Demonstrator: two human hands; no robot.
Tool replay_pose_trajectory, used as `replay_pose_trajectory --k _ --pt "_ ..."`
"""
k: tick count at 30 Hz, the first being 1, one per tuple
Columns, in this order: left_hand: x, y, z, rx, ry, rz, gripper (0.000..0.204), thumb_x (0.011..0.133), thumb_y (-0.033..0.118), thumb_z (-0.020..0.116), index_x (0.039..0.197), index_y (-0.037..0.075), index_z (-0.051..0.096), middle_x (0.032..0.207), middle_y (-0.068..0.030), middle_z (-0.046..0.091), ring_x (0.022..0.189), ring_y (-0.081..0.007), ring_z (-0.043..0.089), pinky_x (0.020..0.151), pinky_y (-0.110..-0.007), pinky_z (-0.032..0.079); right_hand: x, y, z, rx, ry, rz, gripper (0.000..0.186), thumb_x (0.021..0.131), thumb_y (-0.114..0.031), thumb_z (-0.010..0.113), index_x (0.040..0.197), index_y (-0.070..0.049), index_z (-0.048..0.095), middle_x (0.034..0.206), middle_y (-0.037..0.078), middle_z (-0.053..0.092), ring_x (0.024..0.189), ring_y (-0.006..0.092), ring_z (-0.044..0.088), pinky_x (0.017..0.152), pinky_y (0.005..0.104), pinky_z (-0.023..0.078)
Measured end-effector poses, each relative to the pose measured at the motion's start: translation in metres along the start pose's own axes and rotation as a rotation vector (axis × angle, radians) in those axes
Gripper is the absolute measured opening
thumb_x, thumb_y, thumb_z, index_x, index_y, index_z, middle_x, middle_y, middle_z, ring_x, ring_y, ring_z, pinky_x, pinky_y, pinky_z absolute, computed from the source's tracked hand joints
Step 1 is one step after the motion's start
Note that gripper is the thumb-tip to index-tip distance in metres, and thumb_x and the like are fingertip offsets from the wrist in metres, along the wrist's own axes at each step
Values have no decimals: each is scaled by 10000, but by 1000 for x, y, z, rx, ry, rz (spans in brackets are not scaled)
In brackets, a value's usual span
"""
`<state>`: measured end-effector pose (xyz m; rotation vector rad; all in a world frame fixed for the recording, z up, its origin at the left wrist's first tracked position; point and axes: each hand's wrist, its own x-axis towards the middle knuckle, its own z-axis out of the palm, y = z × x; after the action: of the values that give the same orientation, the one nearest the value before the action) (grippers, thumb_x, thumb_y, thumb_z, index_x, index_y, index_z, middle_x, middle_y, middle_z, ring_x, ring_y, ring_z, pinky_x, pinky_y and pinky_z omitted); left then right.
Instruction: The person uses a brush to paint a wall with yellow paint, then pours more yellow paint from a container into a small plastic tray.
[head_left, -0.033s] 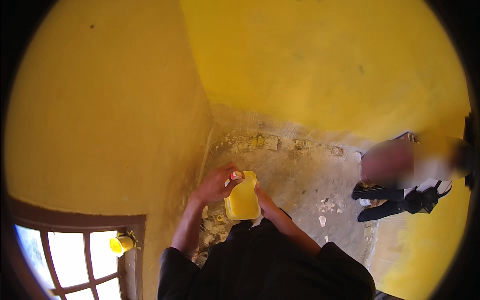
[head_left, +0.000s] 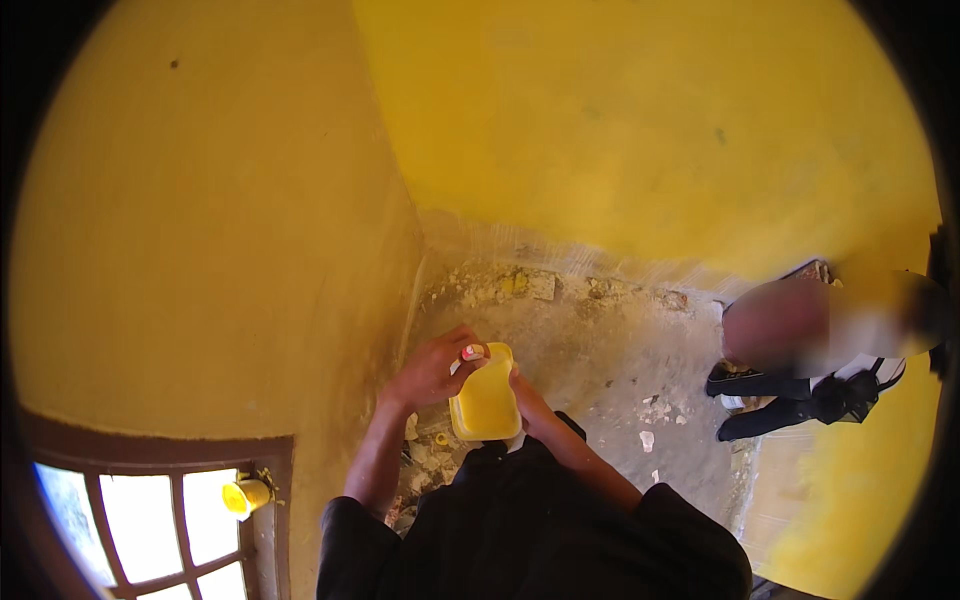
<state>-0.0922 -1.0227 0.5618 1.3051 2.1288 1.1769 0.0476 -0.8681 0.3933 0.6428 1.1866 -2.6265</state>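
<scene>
My left hand (head_left: pixel 428 368) is closed around a small thing with a white and red end (head_left: pixel 473 352), at the upper left corner of a rectangular plastic tub (head_left: pixel 486 437). Yellow stuff that looks like paint colours the tub's inside. Along the tub's right side, my right hand (head_left: pixel 533 402) grips it, the thumb lying on the rim. What the small thing in my left hand is, I cannot make out. The tub is in front of my chest, above the floor.
Yellow-painted walls (head_left: pixel 600 120) meet in a corner ahead. Paint flakes and rubble (head_left: pixel 510 283) lie along the floor's edge. A yellow bucket (head_left: pixel 240 498) is by the barred window (head_left: pixel 140 525) at lower left. Another person (head_left: pixel 770 388) in dark trousers is at the right.
</scene>
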Motion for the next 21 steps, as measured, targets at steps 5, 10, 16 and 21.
replay_pose_trajectory --k 5,10,16,21 --pt "46 -17 -6 47 -39 -24 125 894 110 628 1012 71 638 1009 -108 603 954 -313 624 825 -379 499 24 -36 4 72 11 61 551 1043 -483 319 1380 -58 420 1272 113 570 1141 194 589 946 351 503" --pt "91 -35 -8 139 4 -26 125 878 98 634 999 71 650 986 -111 599 922 -324 615 807 -387 497 57 -76 -15 63 -119 59 573 1045 -489 276 1402 -59 399 1311 124 553 1199 215 566 1013 380 466" --pt "157 -37 2 270 131 43 129 872 128 655 995 91 665 975 -105 601 901 -321 611 793 -399 497 94 -136 -52 -74 -230 68 604 1043 -502 251 1438 -58 361 1363 119 520 1255 221 526 1053 393 428" --pt "226 -24 15 262 165 -77 180 883 197 645 1040 115 674 1002 -92 630 930 -322 621 794 -406 504 119 -209 -91 -96 -312 71 633 1030 -539 253 1453 -75 332 1376 110 504 1255 207 520 1038 375 439"
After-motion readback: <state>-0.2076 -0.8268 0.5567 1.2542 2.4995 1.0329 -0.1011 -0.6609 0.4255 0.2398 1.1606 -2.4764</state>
